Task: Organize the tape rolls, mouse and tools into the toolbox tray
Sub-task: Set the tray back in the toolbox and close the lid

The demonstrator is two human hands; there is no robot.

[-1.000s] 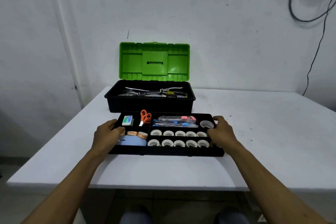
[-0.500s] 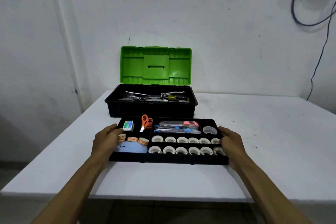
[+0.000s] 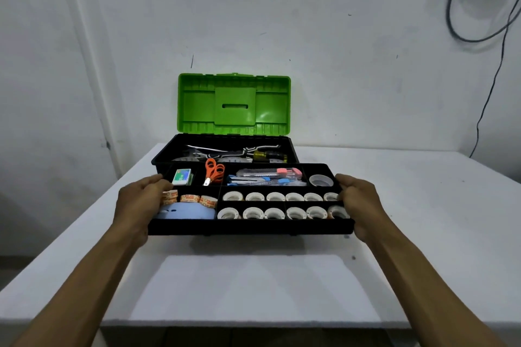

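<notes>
Above the white counter [image 3: 423, 205], a black toolbox tray [image 3: 251, 227] was held in the air by both hands, its shadow lying on the surface beneath it. At the tray's left end, the left hand [image 3: 138, 205] was closed on the rim, thumb over the top edge and fingers underneath. At the right end, the right hand [image 3: 359, 205] gripped the rim in the same manner.

Inside the tray, the back row held a small green and white box [image 3: 181, 176] in the left compartment, orange-handled scissors [image 3: 213, 175] in the next one, then a long compartment with a utility knife with a pink end [image 3: 270, 172] lying over blue-handled tools [image 3: 259, 181]. A single roll of clear tape [image 3: 320, 180] sat in the back right corner compartment. The front right part held two rows of white tape rolls [image 3: 275, 196], each standing on edge side by side. In the front left compartment, small rolls with orange print [image 3: 194, 199] lay just behind a light blue mouse [image 3: 187, 213], partly hidden by the left hand.

Behind the tray, the black toolbox base [image 3: 162, 159] stood on the counter with its green lid [image 3: 234, 104] raised upright toward the wall. A yellow-handled screwdriver [image 3: 263, 155] and several metal tools [image 3: 217, 151] lay in the base; their exact kinds were hard to tell. Dark cables [image 3: 479, 22] hung on the white wall at the upper right.
</notes>
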